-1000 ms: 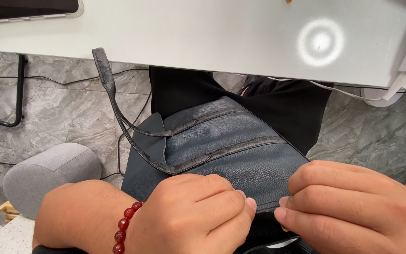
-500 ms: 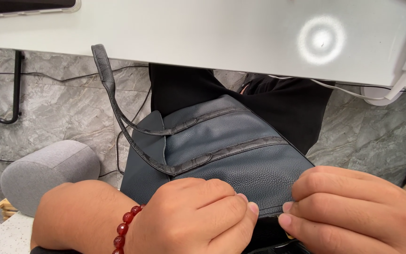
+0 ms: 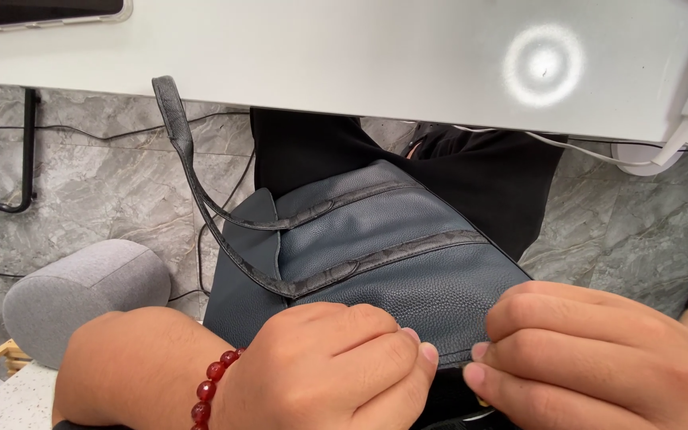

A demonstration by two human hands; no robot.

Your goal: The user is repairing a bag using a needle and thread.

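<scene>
Head view shows the left hand [image 3: 324, 366] and right hand [image 3: 599, 358], fingers curled tight, pinching the near edge of a dark blue bag [image 3: 392, 263] lying on the lap below a white desk [image 3: 344, 56]. Fingertips meet at the seam; what they grip underneath is hidden. Both hands are cut off by the bottom edge. A strap [image 3: 181, 151] loops up toward the desk.
</scene>
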